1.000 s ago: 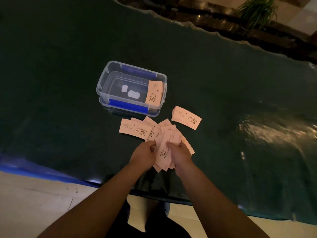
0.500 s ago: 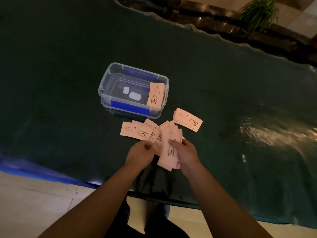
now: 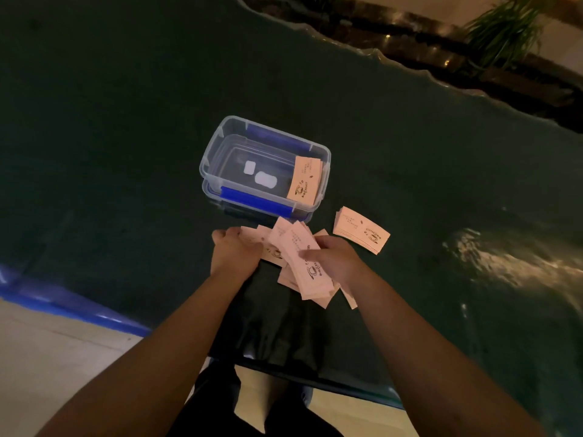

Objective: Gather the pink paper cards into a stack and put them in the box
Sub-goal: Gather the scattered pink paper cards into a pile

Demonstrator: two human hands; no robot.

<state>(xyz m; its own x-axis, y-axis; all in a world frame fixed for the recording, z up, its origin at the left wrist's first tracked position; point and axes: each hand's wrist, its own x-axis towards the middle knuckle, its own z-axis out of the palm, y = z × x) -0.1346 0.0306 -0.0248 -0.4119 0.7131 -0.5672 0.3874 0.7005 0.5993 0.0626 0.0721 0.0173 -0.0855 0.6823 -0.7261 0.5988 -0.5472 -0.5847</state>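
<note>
My right hand point(image 3: 331, 258) grips a fanned bundle of pink paper cards point(image 3: 301, 266); my left hand point(image 3: 235, 252), open, presses loose cards at 9 o'clock; clear plastic box point(image 3: 220, 137) at 12.

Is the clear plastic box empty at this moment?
No: the box already holds pink cards leaning against its right end wall, printed face up.

You are working in dim light, and the dark table point(image 3: 126, 121) is hard to see. A bright, shiny patch of glare point(image 3: 511, 263) sits on its right side. The pink cards point(image 3: 303, 263) stand out, but their print looks soft and a bit blurry. The table's edges bend near the picture's corners. The floor point(image 3: 47, 357) looks paler.
</note>
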